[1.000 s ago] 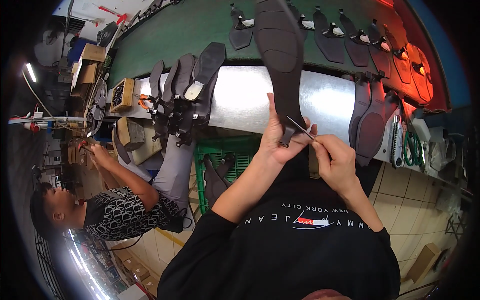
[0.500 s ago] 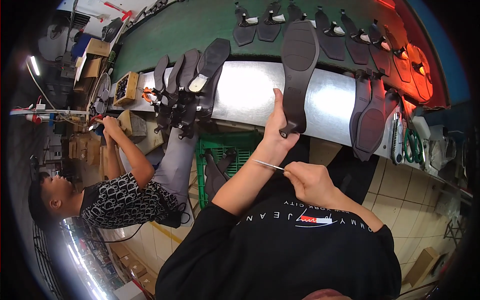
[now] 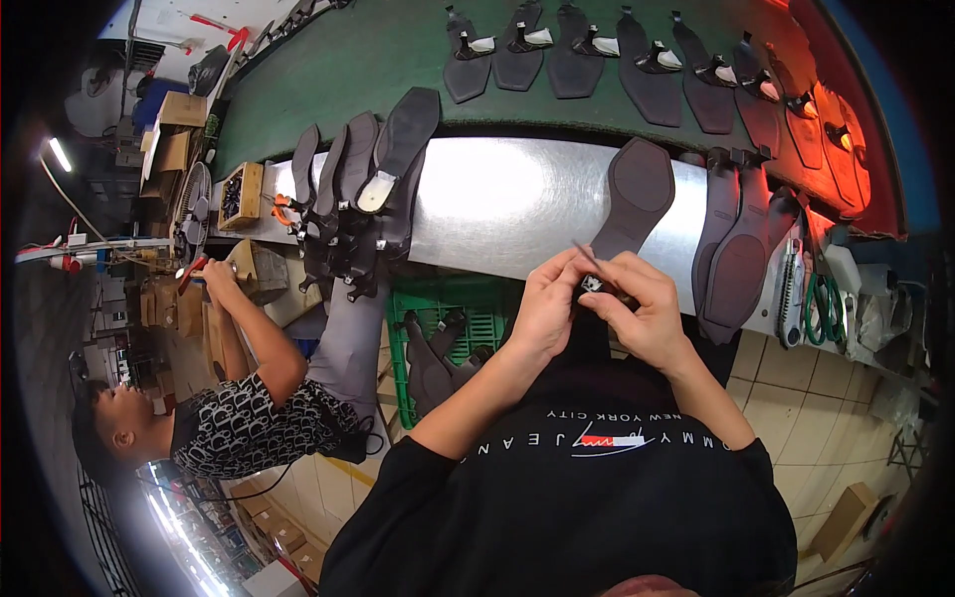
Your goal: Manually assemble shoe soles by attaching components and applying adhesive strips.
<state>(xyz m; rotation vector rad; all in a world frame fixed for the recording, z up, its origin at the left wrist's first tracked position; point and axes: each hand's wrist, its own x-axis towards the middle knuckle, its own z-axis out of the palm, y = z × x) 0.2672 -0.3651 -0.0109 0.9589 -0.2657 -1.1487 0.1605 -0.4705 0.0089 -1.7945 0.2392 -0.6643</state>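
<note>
Metal worktop lay on the far side; left hand gripped a dark sole, right hand a thin tool, best guided gently.

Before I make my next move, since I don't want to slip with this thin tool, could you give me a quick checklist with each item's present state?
1. Left hand has a grip on the dark sole: ok, at its narrow end.
2. Right hand has the thin tool: ok, the shank appears to run into its fingers.
3. Narrow end in full view: not ok, fingers cover part of it.
4. Tool touching the sole: cannot tell, the fingers hide that spot.
5. Green-handled scissors apart from both hands: ok, off to the right.
6. Co-worker's hands apart from yours: ok, well to the left.
</note>
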